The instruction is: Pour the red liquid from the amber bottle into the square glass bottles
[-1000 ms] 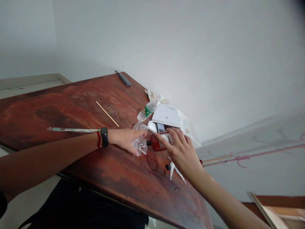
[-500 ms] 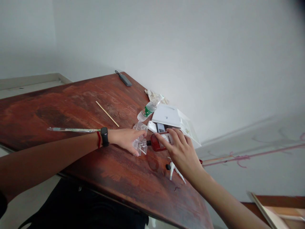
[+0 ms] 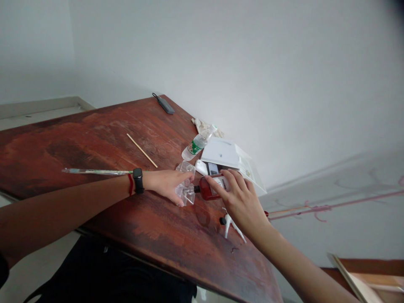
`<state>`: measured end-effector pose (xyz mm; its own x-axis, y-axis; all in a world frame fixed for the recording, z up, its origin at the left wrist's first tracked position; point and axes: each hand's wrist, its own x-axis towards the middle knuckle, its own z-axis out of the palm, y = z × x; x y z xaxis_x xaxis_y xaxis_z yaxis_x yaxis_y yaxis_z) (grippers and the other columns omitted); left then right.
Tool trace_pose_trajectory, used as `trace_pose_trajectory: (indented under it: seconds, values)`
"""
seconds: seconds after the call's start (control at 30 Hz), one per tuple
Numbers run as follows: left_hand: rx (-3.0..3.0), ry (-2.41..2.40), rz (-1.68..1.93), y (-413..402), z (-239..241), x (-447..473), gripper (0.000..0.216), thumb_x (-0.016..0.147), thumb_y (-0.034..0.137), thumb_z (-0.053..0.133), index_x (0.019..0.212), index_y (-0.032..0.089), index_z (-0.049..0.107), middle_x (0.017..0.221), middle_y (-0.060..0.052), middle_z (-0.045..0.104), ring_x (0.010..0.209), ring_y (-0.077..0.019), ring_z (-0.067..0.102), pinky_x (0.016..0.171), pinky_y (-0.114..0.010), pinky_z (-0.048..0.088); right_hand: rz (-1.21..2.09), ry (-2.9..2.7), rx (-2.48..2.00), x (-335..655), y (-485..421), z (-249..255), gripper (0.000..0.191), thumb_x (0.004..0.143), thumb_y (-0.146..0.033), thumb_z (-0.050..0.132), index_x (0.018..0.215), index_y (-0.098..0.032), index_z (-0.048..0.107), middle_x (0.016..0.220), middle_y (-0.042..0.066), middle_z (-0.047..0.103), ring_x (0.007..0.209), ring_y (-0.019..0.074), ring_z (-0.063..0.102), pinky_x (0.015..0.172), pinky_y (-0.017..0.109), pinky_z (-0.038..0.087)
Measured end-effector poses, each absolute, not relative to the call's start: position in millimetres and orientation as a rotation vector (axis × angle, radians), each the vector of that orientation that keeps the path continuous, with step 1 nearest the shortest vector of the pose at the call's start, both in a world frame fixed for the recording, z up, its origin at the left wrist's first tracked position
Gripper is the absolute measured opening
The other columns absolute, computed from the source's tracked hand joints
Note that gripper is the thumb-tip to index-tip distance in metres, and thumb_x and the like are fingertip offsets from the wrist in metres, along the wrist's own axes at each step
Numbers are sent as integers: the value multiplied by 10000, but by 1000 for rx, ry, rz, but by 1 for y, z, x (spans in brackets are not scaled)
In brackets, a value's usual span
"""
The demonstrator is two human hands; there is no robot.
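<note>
My left hand [image 3: 166, 184], with a black watch and red cord at the wrist, grips a small clear pouch [image 3: 186, 189] with a little neck, held against the red-brown wooden table [image 3: 94, 139]. My right hand [image 3: 241, 200] holds a brown bottle [image 3: 208, 190] lying on its side, its dark mouth touching the pouch's neck. A white pump nozzle with a black tip [image 3: 229, 224] lies on the table just below my right hand.
A plastic water bottle with a green label [image 3: 198, 143] lies behind the pouch, next to white boxes [image 3: 230, 158] by the wall. A thin wooden stick [image 3: 142, 150], a long pale rod [image 3: 94, 171] and a grey flat device [image 3: 166, 105] lie further off.
</note>
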<state>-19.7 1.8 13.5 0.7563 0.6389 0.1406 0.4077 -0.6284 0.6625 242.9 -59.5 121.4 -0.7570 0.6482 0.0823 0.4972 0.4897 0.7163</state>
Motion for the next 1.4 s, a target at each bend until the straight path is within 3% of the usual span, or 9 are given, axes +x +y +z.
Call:
trace_pose_trajectory:
  seconds: [0.63, 1.4]
  values:
    - [2324, 792, 501, 0, 12, -19, 731, 779, 426, 889, 1342, 214, 473, 1347, -101, 705, 1173, -314, 700, 974, -354, 508, 1150, 2531, 945, 239, -59, 124, 732, 924, -96, 681, 1596, -310, 483, 1478, 196, 600, 1345, 367, 507, 981, 471, 474]
    - [2356, 822, 488, 0, 13, -19, 742, 784, 430, 897, 1359, 206, 485, 1280, -93, 725, 1112, -306, 719, 888, -335, 510, 1037, 2565, 1075, 250, -58, 113, 742, 940, -85, 663, 1617, -317, 465, 1474, 190, 589, 1361, 378, 507, 962, 479, 515]
